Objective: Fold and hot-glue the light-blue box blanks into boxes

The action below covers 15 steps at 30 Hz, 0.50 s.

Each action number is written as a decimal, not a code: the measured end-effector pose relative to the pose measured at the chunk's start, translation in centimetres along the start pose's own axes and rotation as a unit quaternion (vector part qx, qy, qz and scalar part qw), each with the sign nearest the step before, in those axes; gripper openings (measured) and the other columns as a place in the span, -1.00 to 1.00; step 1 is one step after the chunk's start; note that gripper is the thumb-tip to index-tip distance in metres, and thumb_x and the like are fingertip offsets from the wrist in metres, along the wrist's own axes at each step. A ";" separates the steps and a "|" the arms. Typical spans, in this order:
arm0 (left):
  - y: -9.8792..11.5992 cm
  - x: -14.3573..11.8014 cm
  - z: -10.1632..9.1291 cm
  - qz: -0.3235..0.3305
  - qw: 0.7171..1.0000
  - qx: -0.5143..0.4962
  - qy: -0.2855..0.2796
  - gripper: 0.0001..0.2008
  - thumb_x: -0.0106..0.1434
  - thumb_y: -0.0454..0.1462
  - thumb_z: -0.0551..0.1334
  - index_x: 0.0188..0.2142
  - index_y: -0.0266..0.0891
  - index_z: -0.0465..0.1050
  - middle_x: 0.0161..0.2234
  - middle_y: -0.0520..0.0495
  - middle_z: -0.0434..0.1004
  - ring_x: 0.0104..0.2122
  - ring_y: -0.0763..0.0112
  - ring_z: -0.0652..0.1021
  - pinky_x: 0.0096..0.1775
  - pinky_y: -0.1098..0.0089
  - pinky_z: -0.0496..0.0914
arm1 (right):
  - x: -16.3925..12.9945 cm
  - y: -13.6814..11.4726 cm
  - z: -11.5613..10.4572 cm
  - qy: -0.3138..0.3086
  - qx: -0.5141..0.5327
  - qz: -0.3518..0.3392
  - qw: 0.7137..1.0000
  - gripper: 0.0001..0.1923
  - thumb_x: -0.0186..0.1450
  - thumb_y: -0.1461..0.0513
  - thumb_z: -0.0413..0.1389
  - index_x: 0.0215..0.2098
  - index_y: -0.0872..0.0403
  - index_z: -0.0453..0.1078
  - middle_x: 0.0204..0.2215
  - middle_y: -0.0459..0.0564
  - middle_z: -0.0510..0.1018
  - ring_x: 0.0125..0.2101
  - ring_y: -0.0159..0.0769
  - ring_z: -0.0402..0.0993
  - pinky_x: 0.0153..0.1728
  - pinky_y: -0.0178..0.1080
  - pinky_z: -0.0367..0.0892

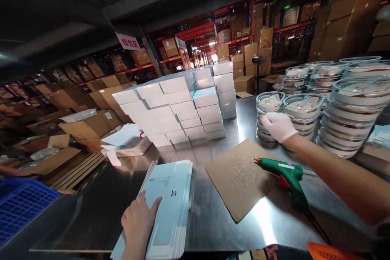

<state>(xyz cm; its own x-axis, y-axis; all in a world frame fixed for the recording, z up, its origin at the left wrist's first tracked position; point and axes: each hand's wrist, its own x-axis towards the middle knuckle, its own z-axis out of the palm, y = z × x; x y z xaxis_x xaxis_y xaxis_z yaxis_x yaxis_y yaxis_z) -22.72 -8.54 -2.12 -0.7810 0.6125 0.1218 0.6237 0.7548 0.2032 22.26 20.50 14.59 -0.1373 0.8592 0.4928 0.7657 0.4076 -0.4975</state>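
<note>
My left hand (pixel 138 219), bare, lies over the left edge of a stack of flat light-blue cartons (pixel 172 183), its thumb apart from the fingers. My right hand (pixel 279 126) wears a white glove and is closed, fingertips together, in front of stacked oval glass dishes (pixel 304 105). Whatever it pinches, if anything, is hidden. Below my right forearm a green glue gun (pixel 282 168) lies with its orange nozzle on a brown cardboard sheet (pixel 243 199). Clear bits of dried glue (pixel 242 172) dot the sheet.
White boxes (pixel 170 113) form a wall at the back of the metal table (pixel 210 219). Taller glass stacks (pixel 355 109) stand at right. A white perforated basket (pixel 134 148) holds papers at left. A blue crate (pixel 24 203) and cartons (pixel 88 126) sit beyond; an orange basket (pixel 332 251) is in front.
</note>
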 end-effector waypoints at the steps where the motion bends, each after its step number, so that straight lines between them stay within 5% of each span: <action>1: 0.0 0.3 -0.3 -0.008 1.000 0.014 -0.001 -0.10 0.34 0.20 -0.02 0.40 -0.45 0.24 0.22 -0.62 0.46 0.24 -0.45 0.49 0.21 -0.19 0.35 | -2.0 2.2 -1.9 -0.011 -0.009 0.001 1.000 -0.49 0.45 -0.09 0.09 -0.63 -0.17 0.32 -0.43 0.19 0.59 -0.06 0.20 0.62 0.18 0.23 0.39; 3: -0.3 0.9 -1.0 -0.035 0.998 0.020 -0.039 -0.03 0.30 0.25 0.02 0.40 -0.49 0.22 0.20 -0.67 0.47 0.20 -0.47 0.53 0.14 -0.18 0.41 | -5.6 7.1 -5.6 -0.048 -0.047 -0.030 0.997 -0.53 0.19 -0.25 0.31 -0.56 -0.12 0.44 -0.36 0.20 0.64 -0.12 0.34 0.62 0.07 0.31 0.43; 5: -0.7 1.5 -1.8 -0.049 0.993 0.007 -0.104 0.01 0.23 0.28 0.10 0.33 -0.56 0.28 0.14 -0.68 0.52 0.15 -0.47 0.56 0.09 -0.15 0.45 | -8.7 12.3 -8.7 0.016 -0.126 -0.037 0.991 -0.30 -0.10 -0.35 0.42 -0.27 -0.04 0.58 -0.05 0.30 0.65 -0.05 0.45 0.59 0.01 0.35 0.42; 7: -0.9 1.8 -3.0 -0.048 0.991 0.007 -0.127 -0.02 0.19 0.26 0.16 0.24 -0.60 0.38 0.11 -0.71 0.53 0.14 -0.49 0.57 0.08 -0.13 0.46 | -11.2 16.8 -10.9 0.064 -0.173 0.012 0.983 -0.29 0.04 -0.38 0.32 -0.23 0.02 0.59 -0.05 0.40 0.65 -0.07 0.39 0.60 -0.09 0.28 0.40; 9: -0.8 1.8 -4.6 -0.037 0.998 0.020 -0.049 -0.07 0.17 0.20 0.19 0.20 -0.61 0.43 0.13 -0.75 0.51 0.18 -0.55 0.53 0.09 -0.16 0.45 | -13.1 19.7 -11.8 0.077 -0.153 0.088 0.981 -0.43 0.23 -0.28 0.22 -0.29 0.03 0.62 -0.14 0.44 0.68 -0.13 0.28 0.64 -0.16 0.23 0.38; 12: 0.8 0.8 -7.4 -0.020 0.993 -0.099 0.064 -0.25 0.15 0.16 0.22 0.08 -0.41 0.56 0.01 -0.56 0.65 0.06 -0.45 0.61 -0.03 -0.10 0.50 | -15.4 18.8 -9.9 0.080 -0.031 0.116 0.990 -0.53 0.32 -0.20 0.16 -0.27 -0.03 0.66 -0.13 0.38 0.72 -0.09 0.33 0.64 -0.05 0.30 0.40; 15: 5.0 -2.3 -9.2 0.011 0.927 -0.375 0.002 -0.39 -0.02 0.18 0.39 -0.18 -0.26 0.64 -0.28 -0.27 0.72 -0.25 -0.14 0.67 -0.25 0.11 0.50 | -17.3 12.6 -5.1 0.011 0.190 0.070 0.979 -0.38 0.37 -0.33 0.04 -0.26 -0.08 0.68 -0.15 0.24 0.74 0.00 0.31 0.64 0.16 0.29 0.45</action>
<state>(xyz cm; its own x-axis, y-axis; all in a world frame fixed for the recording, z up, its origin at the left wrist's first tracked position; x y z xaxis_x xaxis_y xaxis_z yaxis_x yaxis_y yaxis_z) -18.14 -8.30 7.57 -0.7688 0.6247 0.1369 0.4429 0.3656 0.8186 37.47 9.17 3.40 -0.0306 0.9100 0.4134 0.4856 0.3751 -0.7896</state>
